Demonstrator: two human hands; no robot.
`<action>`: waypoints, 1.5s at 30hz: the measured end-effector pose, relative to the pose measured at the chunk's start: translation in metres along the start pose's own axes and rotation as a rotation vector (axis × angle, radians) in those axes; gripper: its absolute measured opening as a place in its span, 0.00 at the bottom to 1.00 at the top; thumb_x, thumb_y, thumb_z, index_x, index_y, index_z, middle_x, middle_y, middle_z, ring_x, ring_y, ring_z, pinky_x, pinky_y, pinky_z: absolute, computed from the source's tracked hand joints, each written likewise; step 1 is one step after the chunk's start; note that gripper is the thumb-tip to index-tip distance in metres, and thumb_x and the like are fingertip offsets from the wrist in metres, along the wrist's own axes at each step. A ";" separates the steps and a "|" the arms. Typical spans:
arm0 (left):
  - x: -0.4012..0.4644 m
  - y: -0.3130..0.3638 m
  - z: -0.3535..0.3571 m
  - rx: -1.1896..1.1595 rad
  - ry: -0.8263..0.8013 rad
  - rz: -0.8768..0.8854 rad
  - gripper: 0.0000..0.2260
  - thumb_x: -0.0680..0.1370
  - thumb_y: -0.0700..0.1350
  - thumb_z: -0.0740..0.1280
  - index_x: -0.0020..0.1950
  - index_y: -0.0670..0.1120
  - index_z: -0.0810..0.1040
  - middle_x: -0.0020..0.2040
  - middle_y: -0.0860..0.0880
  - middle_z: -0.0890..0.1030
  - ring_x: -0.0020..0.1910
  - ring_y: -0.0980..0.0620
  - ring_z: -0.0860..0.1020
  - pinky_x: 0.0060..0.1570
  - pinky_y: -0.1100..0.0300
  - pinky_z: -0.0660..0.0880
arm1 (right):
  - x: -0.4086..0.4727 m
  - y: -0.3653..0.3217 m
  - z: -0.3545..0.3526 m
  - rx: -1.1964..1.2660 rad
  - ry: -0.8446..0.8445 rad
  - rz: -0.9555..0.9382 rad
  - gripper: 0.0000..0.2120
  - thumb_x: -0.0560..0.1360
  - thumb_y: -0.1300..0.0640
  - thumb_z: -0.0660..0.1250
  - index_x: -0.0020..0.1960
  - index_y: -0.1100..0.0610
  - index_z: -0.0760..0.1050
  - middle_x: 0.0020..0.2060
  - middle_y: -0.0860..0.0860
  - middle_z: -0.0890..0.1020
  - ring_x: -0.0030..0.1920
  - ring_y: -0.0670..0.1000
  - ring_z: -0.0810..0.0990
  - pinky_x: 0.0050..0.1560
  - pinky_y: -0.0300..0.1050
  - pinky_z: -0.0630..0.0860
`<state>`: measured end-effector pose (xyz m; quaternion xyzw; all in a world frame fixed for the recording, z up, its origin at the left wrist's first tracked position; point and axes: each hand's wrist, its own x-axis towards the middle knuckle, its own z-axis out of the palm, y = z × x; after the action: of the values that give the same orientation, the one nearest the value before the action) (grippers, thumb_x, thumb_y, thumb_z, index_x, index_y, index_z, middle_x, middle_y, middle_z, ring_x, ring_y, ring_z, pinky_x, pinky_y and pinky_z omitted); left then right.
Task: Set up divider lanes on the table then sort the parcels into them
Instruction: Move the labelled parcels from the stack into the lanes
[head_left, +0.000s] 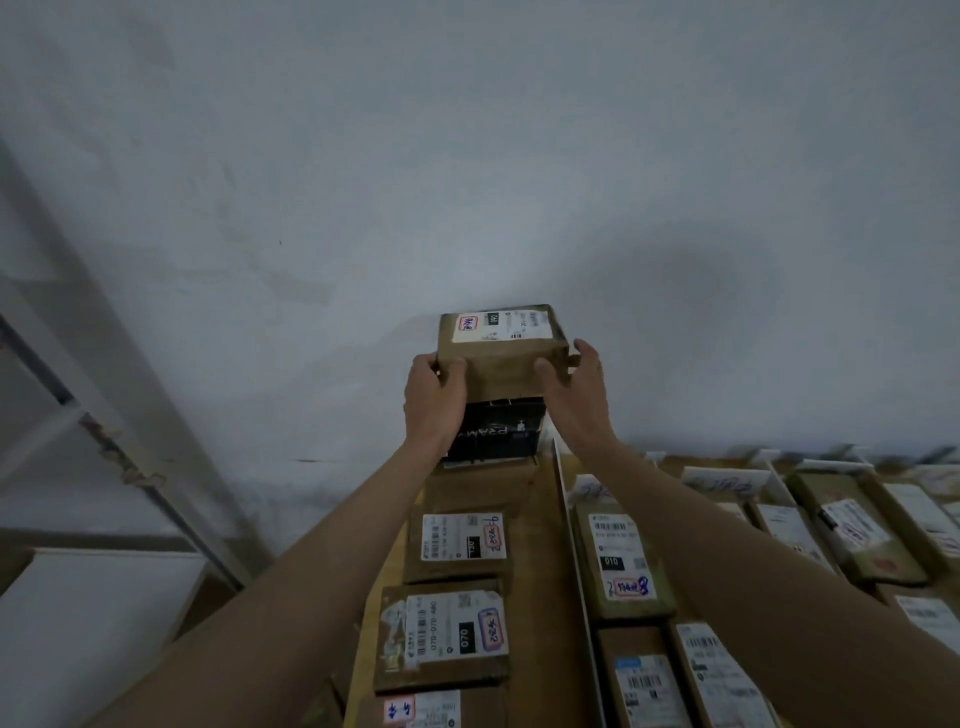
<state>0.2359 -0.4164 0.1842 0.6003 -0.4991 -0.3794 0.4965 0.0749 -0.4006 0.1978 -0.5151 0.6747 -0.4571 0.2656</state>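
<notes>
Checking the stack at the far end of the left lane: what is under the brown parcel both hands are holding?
A black box with pale lettering sits directly beneath the brown parcel. The left hand covers its left side; its base and what it rests on are hidden.

Two bare forearms are showing from the lower edge of the view, with no sleeve covering either one as far as the frame reaches. The left hand and the right hand are wearing no gloves, and no watch or band is showing at either wrist.
</notes>
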 end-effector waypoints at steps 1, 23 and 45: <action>-0.011 0.006 0.000 -0.034 0.021 0.007 0.11 0.81 0.51 0.62 0.60 0.47 0.71 0.58 0.49 0.77 0.52 0.55 0.76 0.51 0.56 0.76 | -0.006 -0.001 -0.005 0.042 0.042 -0.003 0.30 0.79 0.47 0.65 0.75 0.55 0.59 0.69 0.53 0.66 0.68 0.55 0.69 0.65 0.51 0.72; -0.188 0.031 -0.034 -0.024 -0.546 -0.227 0.24 0.78 0.68 0.57 0.63 0.53 0.78 0.51 0.52 0.86 0.51 0.52 0.84 0.53 0.52 0.79 | -0.150 0.011 -0.109 0.512 -0.064 0.264 0.23 0.79 0.48 0.66 0.69 0.53 0.64 0.59 0.54 0.77 0.55 0.54 0.81 0.52 0.52 0.82; -0.311 0.023 0.042 0.349 -0.597 0.065 0.20 0.85 0.57 0.49 0.64 0.52 0.77 0.55 0.55 0.78 0.53 0.56 0.74 0.54 0.60 0.68 | -0.271 0.083 -0.213 0.125 -0.077 0.409 0.27 0.81 0.39 0.57 0.73 0.56 0.66 0.59 0.52 0.77 0.55 0.52 0.77 0.60 0.58 0.78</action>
<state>0.1242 -0.1221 0.1851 0.5226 -0.6985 -0.4314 0.2300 -0.0502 -0.0689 0.1876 -0.3670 0.7248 -0.4145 0.4101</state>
